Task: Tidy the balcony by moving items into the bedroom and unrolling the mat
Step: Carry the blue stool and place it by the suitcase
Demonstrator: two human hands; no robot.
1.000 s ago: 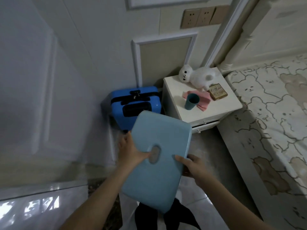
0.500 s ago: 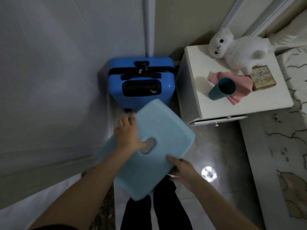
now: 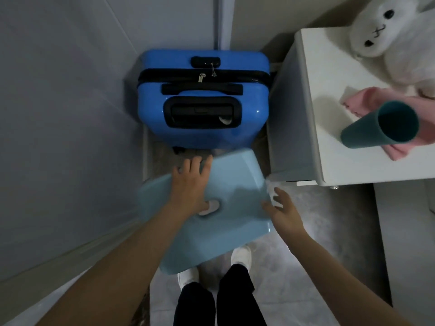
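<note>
A light blue plastic stool (image 3: 235,184) with an oval grip hole in its seat is tilted low over the floor, just in front of a blue suitcase (image 3: 204,100). My left hand (image 3: 190,184) lies on the seat: the thumb is hooked into the hole and the fingers reach to the far edge. My right hand (image 3: 284,212) is at the stool's right edge with its fingers spread, and it holds nothing. The stool's legs are hidden under the seat.
The suitcase stands upright in the corner between a grey wall (image 3: 70,114) and a white nightstand (image 3: 317,137). On the nightstand are a white plush toy (image 3: 388,31), a pink cloth (image 3: 360,102) and a teal cup (image 3: 376,130). My feet in white shoes (image 3: 241,255) stand on the grey floor.
The stool has come down and forward to the floor in front of the suitcase. My right hand has let go of its edge and opened. The view has tipped further down.
</note>
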